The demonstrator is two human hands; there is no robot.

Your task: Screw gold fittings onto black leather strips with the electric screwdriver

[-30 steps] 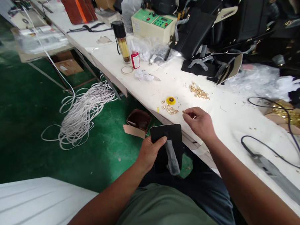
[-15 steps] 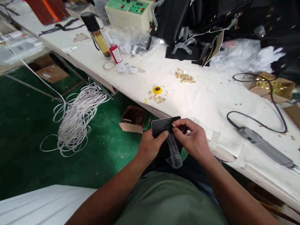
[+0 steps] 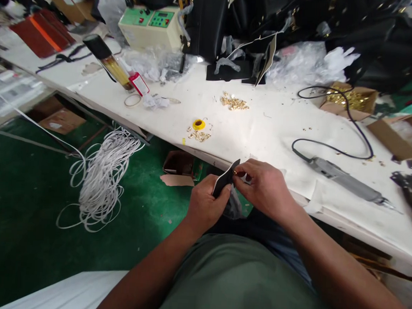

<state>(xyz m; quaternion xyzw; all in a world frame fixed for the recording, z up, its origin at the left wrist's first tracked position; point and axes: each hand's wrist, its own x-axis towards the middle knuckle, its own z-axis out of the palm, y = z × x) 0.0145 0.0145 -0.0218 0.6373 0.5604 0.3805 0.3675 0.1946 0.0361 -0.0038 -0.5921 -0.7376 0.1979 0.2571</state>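
Close to my body, my left hand [image 3: 209, 204] grips a black leather-like panel [image 3: 226, 179] between thumb and fingers; its pale edge faces left. A strap wrapped in clear plastic [image 3: 234, 205] hangs below the panel. With thumb and forefinger, my right hand [image 3: 264, 184] pinches a small gold metal fitting [image 3: 235, 172] against the panel's right face. How far the fitting sits in the panel is hidden by the fingers. Ahead on the table lie a pile of gold fittings [image 3: 234, 103] and several gold clasps [image 3: 199, 136] beside a yellow round container [image 3: 198, 124].
A grey electric screwdriver [image 3: 348, 179] with a black cord lies on the white table [image 3: 261, 134] at right. Farther back are a carton of gold parts [image 3: 351, 101], a control box [image 3: 152, 27], a red-labelled bottle [image 3: 139, 83] and black bags [image 3: 205, 22]. Coiled white cord [image 3: 104, 177] lies on the floor.
The panel has turned from nearly face-up to tilted edge-on, with my right fingers still at the gold fitting. The view has shifted slightly, so the table things appear farther left.
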